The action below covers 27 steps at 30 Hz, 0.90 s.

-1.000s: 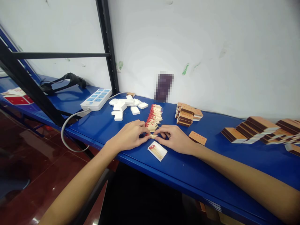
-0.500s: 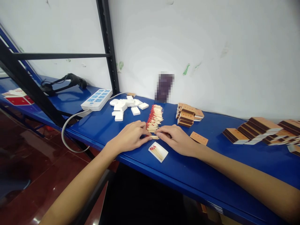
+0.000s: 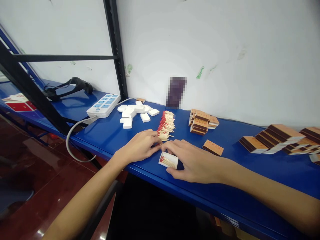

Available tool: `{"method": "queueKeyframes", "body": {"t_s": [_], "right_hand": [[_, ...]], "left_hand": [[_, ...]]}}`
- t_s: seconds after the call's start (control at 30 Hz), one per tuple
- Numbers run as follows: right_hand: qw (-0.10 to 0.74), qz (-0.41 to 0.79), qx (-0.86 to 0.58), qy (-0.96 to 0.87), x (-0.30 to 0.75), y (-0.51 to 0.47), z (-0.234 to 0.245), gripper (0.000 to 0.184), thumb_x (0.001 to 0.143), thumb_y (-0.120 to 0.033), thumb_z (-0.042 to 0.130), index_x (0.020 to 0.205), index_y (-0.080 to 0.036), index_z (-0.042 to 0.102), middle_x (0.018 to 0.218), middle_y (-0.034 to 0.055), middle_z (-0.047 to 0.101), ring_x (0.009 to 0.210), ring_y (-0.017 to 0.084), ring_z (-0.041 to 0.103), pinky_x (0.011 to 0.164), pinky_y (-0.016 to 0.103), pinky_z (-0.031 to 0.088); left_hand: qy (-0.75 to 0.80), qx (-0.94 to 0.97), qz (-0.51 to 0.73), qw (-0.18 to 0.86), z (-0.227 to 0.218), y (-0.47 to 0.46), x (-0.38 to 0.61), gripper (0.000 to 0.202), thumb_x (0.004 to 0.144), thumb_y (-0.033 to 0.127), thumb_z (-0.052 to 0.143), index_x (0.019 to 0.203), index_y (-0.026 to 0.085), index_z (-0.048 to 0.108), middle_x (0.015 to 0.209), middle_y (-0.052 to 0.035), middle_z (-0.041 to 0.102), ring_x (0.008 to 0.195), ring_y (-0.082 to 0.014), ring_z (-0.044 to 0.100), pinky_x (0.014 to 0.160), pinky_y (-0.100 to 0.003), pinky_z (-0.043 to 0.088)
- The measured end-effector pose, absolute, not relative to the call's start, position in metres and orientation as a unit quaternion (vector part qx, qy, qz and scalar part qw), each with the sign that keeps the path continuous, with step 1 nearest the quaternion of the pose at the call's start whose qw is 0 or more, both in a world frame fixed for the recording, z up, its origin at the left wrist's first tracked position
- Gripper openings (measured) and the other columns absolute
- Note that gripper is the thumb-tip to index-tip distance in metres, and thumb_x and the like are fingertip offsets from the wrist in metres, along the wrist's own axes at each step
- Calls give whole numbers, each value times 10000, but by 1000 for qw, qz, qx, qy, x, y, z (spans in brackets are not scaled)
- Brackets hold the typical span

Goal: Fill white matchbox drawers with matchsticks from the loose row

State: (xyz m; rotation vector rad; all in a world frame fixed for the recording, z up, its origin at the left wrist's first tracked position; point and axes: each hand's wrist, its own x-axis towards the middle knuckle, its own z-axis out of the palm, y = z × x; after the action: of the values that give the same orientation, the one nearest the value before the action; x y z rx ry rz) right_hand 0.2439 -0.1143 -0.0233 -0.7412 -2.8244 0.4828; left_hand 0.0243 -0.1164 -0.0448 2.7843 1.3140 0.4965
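A row of red-tipped matches [image 3: 166,125] lies on the blue shelf [image 3: 107,133]. My left hand [image 3: 140,146] rests at the near end of the row, fingers pinched together on a few matches. A white matchbox tray [image 3: 168,160] with several matches in it lies just in front. My right hand [image 3: 192,160] lies over the tray's right side, thumb under its near edge and fingers closed on it. An orange matchbox sleeve [image 3: 213,147] lies right of that hand.
Empty white trays [image 3: 135,113] are piled at the back left beside a white power strip [image 3: 103,105] with a grey cable. Stacked orange matchboxes [image 3: 202,122] stand behind; more brown-edged boxes [image 3: 275,136] line the far right. A black upright post [image 3: 116,50] stands at the wall.
My right hand has left the matches between both hands and moved down onto the white tray, gripping it. My left hand has stayed at the end of the match row.
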Motion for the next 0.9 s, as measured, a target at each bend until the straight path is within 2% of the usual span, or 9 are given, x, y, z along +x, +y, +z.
{"method": "queueKeyframes", "body": {"t_s": [0.07,0.17,0.3,0.5,0.67,0.8,0.9], "right_hand": [[117,165,-257,-945,245,-107,-22,215,889,-355,563,1058,-227,528,968,56,614,848,210,548,705,329,427],[170,169,-281,-929,246,-92,-27,165,939,-302,485,1059,-205,543,918,48,604,790,173,538,690,308,424],[173,197,-289,-921,246,-74,-41,192,918,-312,538,1042,-194,625,763,7,569,664,139,503,607,268,408],[175,172,-267,-932,243,-70,-45,215,914,-298,551,941,-187,732,771,22,583,644,115,529,593,248,395],[180,151,-240,-942,238,-71,-47,233,922,-295,543,880,-175,738,739,24,572,659,123,525,605,249,389],[217,167,-249,-929,233,-68,-56,220,921,-291,553,895,-170,735,728,17,554,634,114,505,586,237,381],[230,172,-256,-923,232,-67,-60,198,914,-268,559,850,-157,711,673,-4,525,598,108,475,569,234,365]], "left_hand": [[418,894,164,5,-46,-117,25,231,966,285,501,911,154,683,823,-44,602,781,-182,537,690,-284,404],[411,896,172,-1,-48,-116,25,244,974,303,494,937,164,691,826,-38,632,784,-177,548,728,-288,412],[409,895,175,-4,-51,-115,24,248,975,317,497,934,170,692,832,-34,664,782,-175,570,734,-291,411],[424,889,174,-7,-52,-114,24,251,973,337,502,929,185,697,838,-29,698,789,-187,608,721,-304,389],[436,884,170,1,-52,-116,24,259,973,338,500,933,189,708,840,-26,724,750,-185,634,726,-312,384],[449,879,160,-3,-52,-117,24,294,984,334,470,947,184,720,858,-43,741,749,-199,654,740,-319,394],[466,872,148,11,-52,-117,23,338,994,358,437,968,180,724,847,-62,739,750,-207,664,676,-292,409]]}}
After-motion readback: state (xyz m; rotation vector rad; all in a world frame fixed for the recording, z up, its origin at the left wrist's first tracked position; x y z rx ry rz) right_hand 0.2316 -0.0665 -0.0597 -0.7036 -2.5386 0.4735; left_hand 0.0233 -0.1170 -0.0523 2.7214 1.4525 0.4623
